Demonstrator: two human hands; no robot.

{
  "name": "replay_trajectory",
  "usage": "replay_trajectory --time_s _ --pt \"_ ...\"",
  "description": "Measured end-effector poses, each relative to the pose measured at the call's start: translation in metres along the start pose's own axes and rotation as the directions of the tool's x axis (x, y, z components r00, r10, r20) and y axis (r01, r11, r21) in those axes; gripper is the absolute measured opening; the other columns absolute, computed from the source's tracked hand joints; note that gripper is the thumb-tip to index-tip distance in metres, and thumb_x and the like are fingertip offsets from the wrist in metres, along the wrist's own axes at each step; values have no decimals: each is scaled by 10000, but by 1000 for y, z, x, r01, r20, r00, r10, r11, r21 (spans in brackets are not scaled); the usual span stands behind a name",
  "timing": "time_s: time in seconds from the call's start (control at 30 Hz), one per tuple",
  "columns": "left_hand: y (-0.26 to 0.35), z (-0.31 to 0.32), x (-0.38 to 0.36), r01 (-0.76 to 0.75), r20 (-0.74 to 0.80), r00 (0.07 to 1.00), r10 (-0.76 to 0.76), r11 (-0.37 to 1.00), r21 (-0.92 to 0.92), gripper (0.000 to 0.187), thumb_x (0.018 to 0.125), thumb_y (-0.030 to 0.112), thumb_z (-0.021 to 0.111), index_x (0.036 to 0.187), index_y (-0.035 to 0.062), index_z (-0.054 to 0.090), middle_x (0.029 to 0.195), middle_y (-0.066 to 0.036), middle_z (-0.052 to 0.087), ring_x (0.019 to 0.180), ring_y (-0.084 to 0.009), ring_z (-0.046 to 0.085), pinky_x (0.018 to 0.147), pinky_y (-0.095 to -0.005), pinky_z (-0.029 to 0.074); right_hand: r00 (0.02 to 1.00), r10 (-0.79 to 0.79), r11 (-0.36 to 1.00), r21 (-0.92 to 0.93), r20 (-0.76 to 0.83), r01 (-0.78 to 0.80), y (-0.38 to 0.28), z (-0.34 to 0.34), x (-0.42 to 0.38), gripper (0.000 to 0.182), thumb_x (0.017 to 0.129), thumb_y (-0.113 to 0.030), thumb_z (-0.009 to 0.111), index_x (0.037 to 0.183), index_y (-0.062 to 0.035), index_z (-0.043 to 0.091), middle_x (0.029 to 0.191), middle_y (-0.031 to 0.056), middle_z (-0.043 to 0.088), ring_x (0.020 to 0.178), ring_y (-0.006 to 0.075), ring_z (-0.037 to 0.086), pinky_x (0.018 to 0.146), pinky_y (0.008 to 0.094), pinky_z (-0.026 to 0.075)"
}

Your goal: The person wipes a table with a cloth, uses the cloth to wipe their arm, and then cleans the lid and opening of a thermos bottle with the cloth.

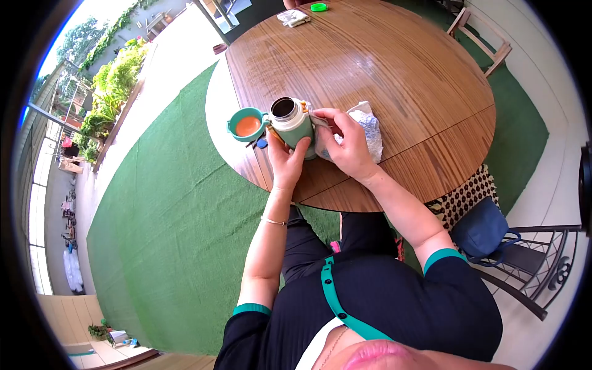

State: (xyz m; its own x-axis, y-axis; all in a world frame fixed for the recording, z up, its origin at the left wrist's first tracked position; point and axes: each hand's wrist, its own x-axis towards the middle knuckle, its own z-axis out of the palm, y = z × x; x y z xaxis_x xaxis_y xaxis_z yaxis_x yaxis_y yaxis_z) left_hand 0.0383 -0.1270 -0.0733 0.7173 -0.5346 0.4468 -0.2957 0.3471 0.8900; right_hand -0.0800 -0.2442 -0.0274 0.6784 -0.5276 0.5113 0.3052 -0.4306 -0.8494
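Observation:
A green and white thermos bottle (pixel 296 131) stands tilted near the table's front left edge, its dark mouth uncovered. My left hand (pixel 287 161) is wrapped round its lower side. Beside it on the left, a teal lid (pixel 246 125) with an orange inside hangs open by the neck. My right hand (pixel 347 143) pinches a thin greyish cloth (pixel 321 123) against the bottle's right side. Behind that hand lies a crumpled white and blue cloth (pixel 369 126) on the table. A small blue round thing (pixel 262 143) shows under the lid.
The round wooden table (pixel 394 68) carries a folded white cloth (pixel 293 18) and a bright green ring-shaped lid (pixel 319 7) at the far side, where part of another person's hand (pixel 295 3) shows. A dark blue bag (pixel 482 228) rests on a metal chair (pixel 530 259) at right.

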Motion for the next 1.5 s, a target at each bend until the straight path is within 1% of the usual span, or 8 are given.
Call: replay_trajectory --time_s 0.1,0.4,0.6,0.87,1.07,1.17,1.3,1.5 --pt "-3 -1 0 -18 2 1000 18 1000 4 677 857 19 748 1414 20 363 1334 -87 534 1215 -202 551 1009 -343 481 974 -184 979 68 -131 194 -10 9 -4 269 896 49 636 1162 5 642 1071 107 679 926 187 676 830 293 546" --pt "-4 -5 -3 13 30 999 -14 999 37 657 896 34 714 1436 21 341 1360 -91 510 1220 -192 529 1016 -333 456 998 -46 955 -291 47 58 19 3 -8 177 904 0 634 1080 6 655 961 153 681 849 268 679 747 336 538" --pt "-7 -9 -3 -22 50 999 18 996 90 652 933 15 652 1471 21 285 1371 -104 491 1259 -199 491 1066 -340 409 906 -416 905 -130 -75 404 -3 5 -9 244 862 28 670 1098 -24 639 1025 134 652 929 251 664 780 335 541" --pt "-11 -11 0 -19 56 998 13 993 119 790 919 15 666 1544 26 184 1433 -115 457 1311 -217 455 1101 -352 373 993 -118 993 -7 -29 118 -16 1 -7 193 803 45 668 979 -31 645 847 87 615 674 186 593 596 278 485" --pt "-10 -10 -1 -12 48 999 8 996 89 802 917 35 677 1548 27 181 1457 -117 433 1333 -224 440 1100 -350 374 861 -496 859 -208 -114 467 -21 4 20 166 830 11 716 970 -44 644 855 101 626 683 237 622 606 328 510" --pt "-11 -12 -6 -5 44 999 2 997 76 783 915 43 684 1534 29 204 1446 -110 438 1317 -220 452 1096 -357 384 967 -232 927 -276 106 253 1 -7 6 115 833 -20 702 918 -13 625 818 133 632 701 256 641 613 337 510" --pt "-6 -5 -2 -25 66 998 21 998 61 735 914 42 687 1505 36 250 1422 -102 452 1297 -215 470 1087 -365 400 999 -20 993 -117 -50 14 -15 -16 8 118 825 19 705 928 -22 664 828 102 635 700 221 646 649 319 522" --pt "-2 -5 -4 -3 65 998 1 1000 26 694 900 -4 672 1478 31 290 1411 -103 453 1275 -207 486 1075 -357 412 882 -468 862 -191 52 469 -35 -6 31 159 870 9 696 1017 -36 656 1014 112 625 897 259 647 757 332 536"
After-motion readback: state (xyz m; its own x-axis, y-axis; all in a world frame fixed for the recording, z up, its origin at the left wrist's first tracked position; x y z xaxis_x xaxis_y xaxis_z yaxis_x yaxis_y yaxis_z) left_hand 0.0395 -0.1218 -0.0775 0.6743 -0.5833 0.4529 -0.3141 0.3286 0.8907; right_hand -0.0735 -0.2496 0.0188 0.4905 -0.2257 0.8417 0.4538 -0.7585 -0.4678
